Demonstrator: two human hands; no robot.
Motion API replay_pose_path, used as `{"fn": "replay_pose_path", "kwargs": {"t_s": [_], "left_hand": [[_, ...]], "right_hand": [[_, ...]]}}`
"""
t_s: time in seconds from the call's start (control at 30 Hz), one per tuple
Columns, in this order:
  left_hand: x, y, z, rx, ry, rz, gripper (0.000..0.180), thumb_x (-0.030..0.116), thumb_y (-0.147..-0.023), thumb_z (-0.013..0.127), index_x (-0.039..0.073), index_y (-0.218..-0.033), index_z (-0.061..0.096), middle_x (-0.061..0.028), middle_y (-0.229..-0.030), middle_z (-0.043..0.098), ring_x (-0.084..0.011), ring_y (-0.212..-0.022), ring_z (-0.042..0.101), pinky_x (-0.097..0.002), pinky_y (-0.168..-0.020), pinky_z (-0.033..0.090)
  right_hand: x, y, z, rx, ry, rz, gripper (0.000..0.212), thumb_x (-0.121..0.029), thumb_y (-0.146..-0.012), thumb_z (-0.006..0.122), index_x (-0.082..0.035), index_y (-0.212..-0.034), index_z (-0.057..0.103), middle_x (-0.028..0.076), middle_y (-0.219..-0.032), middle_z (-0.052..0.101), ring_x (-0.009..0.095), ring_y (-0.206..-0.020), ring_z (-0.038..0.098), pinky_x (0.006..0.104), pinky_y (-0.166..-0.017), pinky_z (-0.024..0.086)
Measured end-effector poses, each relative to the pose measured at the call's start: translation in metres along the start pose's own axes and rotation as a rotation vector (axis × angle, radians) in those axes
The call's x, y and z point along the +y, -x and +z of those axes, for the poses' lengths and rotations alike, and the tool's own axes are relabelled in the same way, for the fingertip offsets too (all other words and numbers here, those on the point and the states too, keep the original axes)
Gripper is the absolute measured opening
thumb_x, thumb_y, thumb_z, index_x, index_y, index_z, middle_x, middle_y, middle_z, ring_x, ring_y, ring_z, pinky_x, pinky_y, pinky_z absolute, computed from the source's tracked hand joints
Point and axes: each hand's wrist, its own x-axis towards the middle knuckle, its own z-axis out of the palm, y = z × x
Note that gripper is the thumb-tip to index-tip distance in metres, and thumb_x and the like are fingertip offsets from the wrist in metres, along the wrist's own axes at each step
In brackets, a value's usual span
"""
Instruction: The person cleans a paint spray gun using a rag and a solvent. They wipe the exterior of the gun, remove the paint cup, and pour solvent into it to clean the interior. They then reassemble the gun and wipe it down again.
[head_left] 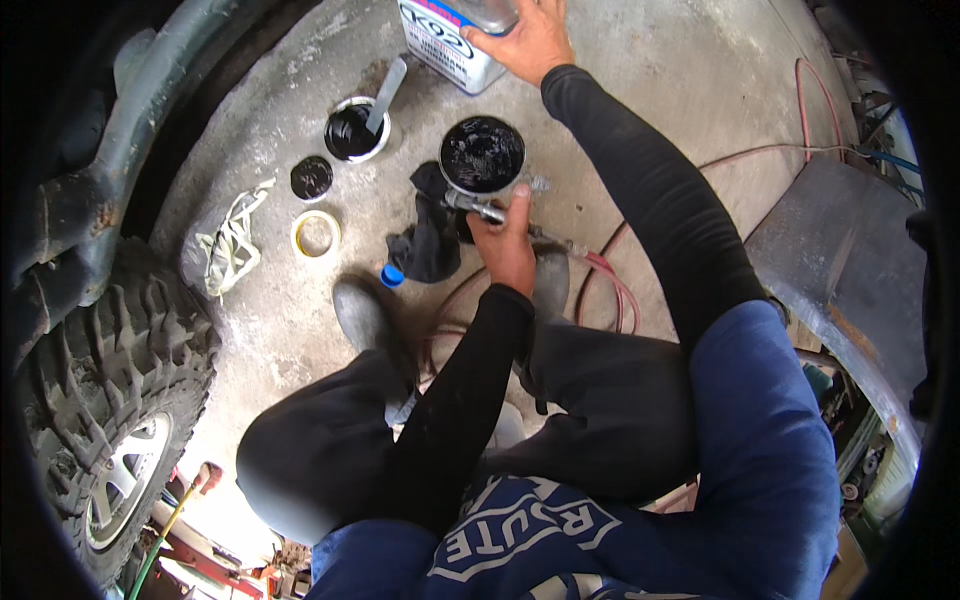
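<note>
The left hand (508, 250) curls its fingers around a silver metal spray gun (490, 212), apparently keeping its round black-filled cup (482, 156) level above the concrete floor (730, 80); the right hand (532, 45) clasps a white rectangular metal can (455, 64) (fingertips cropped, firmness hard to tell).

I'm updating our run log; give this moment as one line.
Left hand: holding spray gun; right hand: on tin; stick: in tub of black liquid; tape roll: on floor
</note>
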Motion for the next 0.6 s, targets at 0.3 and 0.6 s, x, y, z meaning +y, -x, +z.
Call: {"fn": "replay_pose_path", "kwargs": {"t_s": [0.3, 0.6], "left_hand": [[0.004, -0.001, 0.012, -0.044, -0.156, 0.108, 0.054, 0.037, -0.080, 0.081, 0.000, -0.097, 0.045, -0.0044, -0.090, 0.044, -0.0138, -0.083, 0.043, -0.0276, -0.076, 0.041], [0.030, 0.036, 0.041, -0.218, -0.255, -0.009, 0.064, 0.042, -0.079, 0.080, -0.005, -0.102, 0.044, -0.0117, -0.095, 0.049, -0.0149, -0.088, 0.053, -0.0284, -0.067, 0.048]], "right_hand": [[0.026, 0.070, -0.132, -0.633, 0.098, 0.100, 0.070, -0.032, -0.078, 0.069, -0.012, -0.141, 0.047, 0.019, -0.145, 0.043, 0.035, -0.134, 0.041, 0.0466, -0.109, 0.036], [-0.028, 0.225, -0.119, -0.699, -0.499, 0.468, 0.077, -0.006, -0.074, 0.067, -0.010, -0.146, 0.038, 0.021, -0.133, 0.052, 0.030, -0.118, 0.054, 0.0369, -0.096, 0.045]]}}
